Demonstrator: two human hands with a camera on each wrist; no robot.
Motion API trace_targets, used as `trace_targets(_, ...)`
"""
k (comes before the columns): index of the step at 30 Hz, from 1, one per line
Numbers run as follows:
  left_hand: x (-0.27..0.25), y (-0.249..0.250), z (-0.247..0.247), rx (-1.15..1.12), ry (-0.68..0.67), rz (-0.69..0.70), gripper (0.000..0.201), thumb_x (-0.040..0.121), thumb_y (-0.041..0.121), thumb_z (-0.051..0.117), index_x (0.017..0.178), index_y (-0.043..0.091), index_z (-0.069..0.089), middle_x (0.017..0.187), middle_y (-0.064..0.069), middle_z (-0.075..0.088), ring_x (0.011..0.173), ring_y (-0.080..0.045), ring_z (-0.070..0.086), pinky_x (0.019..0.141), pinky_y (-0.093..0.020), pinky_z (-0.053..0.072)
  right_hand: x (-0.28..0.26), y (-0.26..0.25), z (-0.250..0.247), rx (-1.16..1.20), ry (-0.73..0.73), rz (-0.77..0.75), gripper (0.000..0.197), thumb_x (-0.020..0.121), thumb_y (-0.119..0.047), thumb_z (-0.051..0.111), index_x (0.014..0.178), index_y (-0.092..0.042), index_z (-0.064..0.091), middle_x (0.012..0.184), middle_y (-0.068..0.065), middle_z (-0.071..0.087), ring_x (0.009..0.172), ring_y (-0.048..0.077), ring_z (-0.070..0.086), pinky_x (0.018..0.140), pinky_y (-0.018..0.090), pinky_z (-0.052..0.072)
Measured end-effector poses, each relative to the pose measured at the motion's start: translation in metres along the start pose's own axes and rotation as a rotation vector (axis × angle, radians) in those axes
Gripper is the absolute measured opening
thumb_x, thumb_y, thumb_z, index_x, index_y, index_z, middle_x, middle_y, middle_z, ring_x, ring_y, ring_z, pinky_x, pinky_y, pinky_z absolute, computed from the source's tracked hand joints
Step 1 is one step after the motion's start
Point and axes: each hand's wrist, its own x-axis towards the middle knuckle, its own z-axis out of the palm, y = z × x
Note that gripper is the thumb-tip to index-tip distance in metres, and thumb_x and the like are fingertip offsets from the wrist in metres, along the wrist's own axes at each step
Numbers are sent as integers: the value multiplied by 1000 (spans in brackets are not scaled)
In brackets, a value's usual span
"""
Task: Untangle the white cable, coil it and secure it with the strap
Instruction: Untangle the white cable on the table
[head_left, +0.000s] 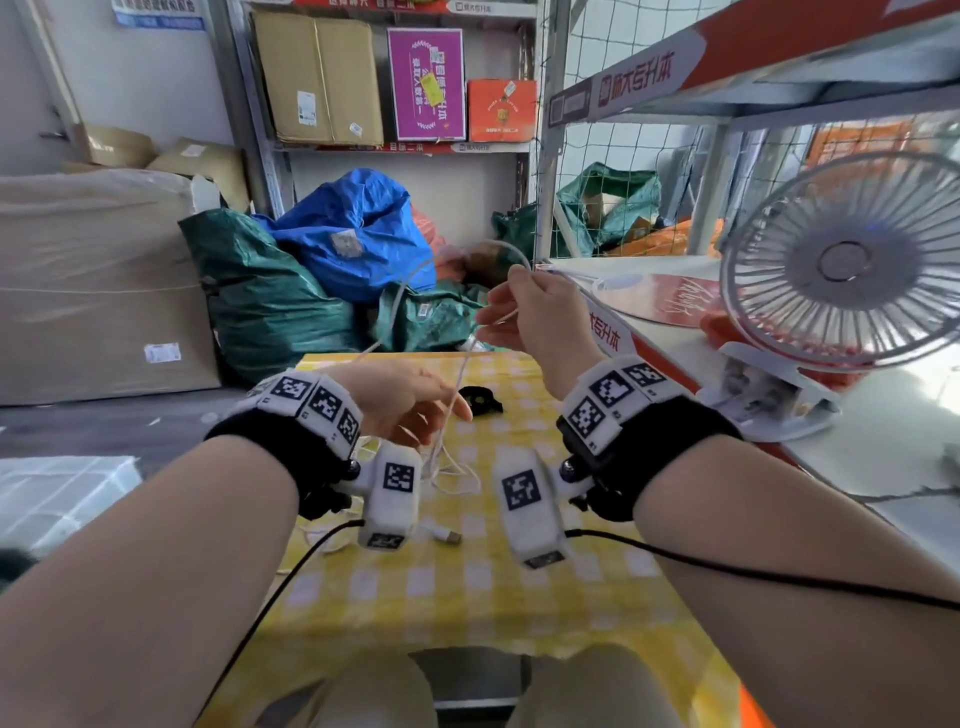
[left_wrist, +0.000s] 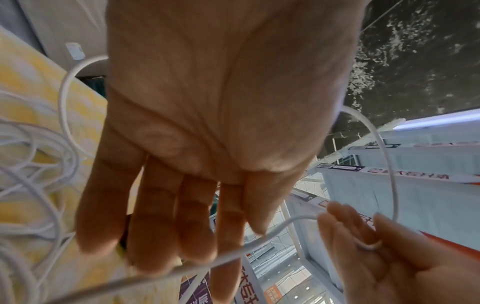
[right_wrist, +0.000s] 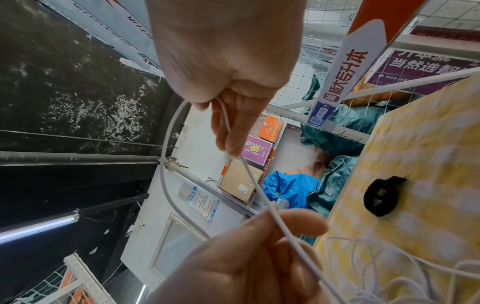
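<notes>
Thin white cable (head_left: 457, 382) hung mid-frame, pinched in right hand (head_left: 530, 317); left hand (head_left: 400, 397) spread, cable across fingers. Tangle remained on tabletop (head_left: 519, 597); black strap (head_left: 480, 400) unused.

parcel storeroom: metal shelving (head_left: 644, 104) with cardboard boxes (head_left: 317, 78), bulging courier sacks (head_left: 358, 234) heaped on the floor, netted racks, labelled cartons.

a loop of the white cable (head_left: 470, 358) is pinched and raised by the right hand (head_left: 535, 317). the left hand (head_left: 400, 397) is held open beneath, fingers towards 3 o'clock. the black strap (head_left: 480, 400) is seen on the yellow checked cloth (head_left: 519, 597).
</notes>
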Motion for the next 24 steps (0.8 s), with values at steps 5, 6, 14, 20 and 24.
trace_targets(5, 5, -11, -14, -4, 110, -63, 43, 97, 42, 42, 75, 7, 55, 63, -4, 47, 58, -20, 50, 58, -29, 44, 17, 20, 1, -278, 197, -55, 41, 96, -27, 38, 73, -4, 64, 81, 15, 70, 78, 30, 68, 78, 48, 55)
trace_targets(6, 6, -14, -20, 82, 154, -67, 37, 96, 36, 46, 74, 8, 53, 63, -4, 46, 57, -20, 50, 57, -28, 43, 19, 23, 1, -366, 214, -59, 43, 96, -28, 37, 77, -2, 65, 83, 14, 69, 80, 30, 65, 77, 45, 52)
trace_targets(14, 1, -42, -55, 649, 538, -142, 21, 97, 19, 42, 85, 6, 53, 76, -10, 55, 67, -26, 53, 52, -27, 41, 19, 33, -3, -734, 234, -31, 40, 103, -22, 28, 111, 4, 58, 112, 21, 61, 102, 32, 56, 70, 31, 33)
trace_targets(20, 1, -47, -76, 730, 795, -97, 41, 99, 24, 35, 84, -4, 61, 87, -20, 62, 85, -34, 61, 68, -35, 43, 19, 42, -2, -872, 190, 52, 39, 102, -24, 30, 125, 2, 49, 128, 18, 50, 111, 32, 53, 79, 31, 35)
trace_targets(24, -4, -33, -77, 727, 1130, 28, 35, 100, 25, 36, 77, 4, 51, 82, -16, 54, 77, -31, 48, 65, -35, 34, 15, 48, 3, -985, 128, 83, 38, 101, -24, 33, 130, -1, 44, 156, 15, 14, 116, 32, 53, 82, 34, 40)
